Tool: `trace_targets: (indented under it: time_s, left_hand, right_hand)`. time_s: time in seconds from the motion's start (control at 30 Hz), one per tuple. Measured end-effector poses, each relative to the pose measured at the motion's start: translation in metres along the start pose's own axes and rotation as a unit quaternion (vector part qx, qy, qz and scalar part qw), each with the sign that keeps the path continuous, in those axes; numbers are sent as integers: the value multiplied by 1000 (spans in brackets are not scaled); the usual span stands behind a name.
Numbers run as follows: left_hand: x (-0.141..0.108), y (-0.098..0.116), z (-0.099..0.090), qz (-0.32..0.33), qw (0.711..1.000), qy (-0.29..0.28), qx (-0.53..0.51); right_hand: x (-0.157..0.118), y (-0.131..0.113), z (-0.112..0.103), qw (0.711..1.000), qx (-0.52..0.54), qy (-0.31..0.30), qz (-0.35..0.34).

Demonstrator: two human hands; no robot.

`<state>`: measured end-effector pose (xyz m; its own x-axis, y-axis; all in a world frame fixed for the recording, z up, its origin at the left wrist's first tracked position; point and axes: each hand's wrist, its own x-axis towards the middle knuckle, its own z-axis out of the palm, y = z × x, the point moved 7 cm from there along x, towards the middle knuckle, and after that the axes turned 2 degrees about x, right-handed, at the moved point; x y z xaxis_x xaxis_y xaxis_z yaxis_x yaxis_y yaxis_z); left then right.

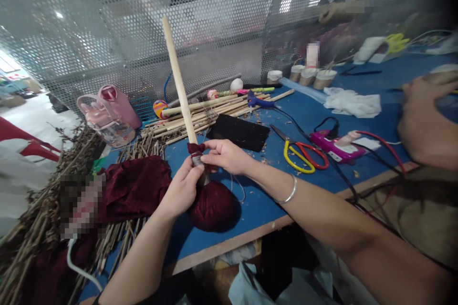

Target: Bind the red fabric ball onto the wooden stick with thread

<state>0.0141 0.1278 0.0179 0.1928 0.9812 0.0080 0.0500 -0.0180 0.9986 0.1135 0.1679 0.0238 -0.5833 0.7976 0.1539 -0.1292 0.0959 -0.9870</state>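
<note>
Stick (pixel 182 90) leans at frame centre, where our left hand (pixel 184 188) clasps the grey thread (pixel 197 160) round it and our right hand (pixel 225 157) pinches at the collar (pixel 194 148) just above. Below our hands lies the maroon ball (pixel 213 209); farther out we see maroon cloth (pixel 139 183) left, scissors (pixel 286 146) right of centre.

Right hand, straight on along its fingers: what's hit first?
The dark red cloth collar around the pale stick, seemingly right up against the right hand; exact depth is hard to judge.
</note>
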Motion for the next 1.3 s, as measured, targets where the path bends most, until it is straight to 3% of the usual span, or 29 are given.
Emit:
trace_targets:
  time_s: [0.1,0.17,0.3,0.47,0.73,1.0,1.3]
  left_hand:
    - [-1,0,0,-12,1000,9,-14]
    - [-2,2,-1,-10,1000,6,-2]
    - [-4,7,-3,5,999,3,39]
    - [-4,6,-2,-8,1000,-1,16]
    - [0,0,-1,-35,999,-6,-29]
    - [-2,3,1,-29,999,-8,-16]
    - [0,-5,-4,-44,998,-2,-49]
  right_hand:
    - [-2,-7,-7,996,-83,43,-5]
    - [-4,-14,-4,994,-113,9,-9]
    - [-9,-17,8,996,9,-86,25]
    - [-7,-1,10,982,159,-61,86]
    - [-2,3,3,986,141,-65,66]
    - [-4,10,9,961,246,-60,112]
    - [0,14,3,975,188,-61,103]
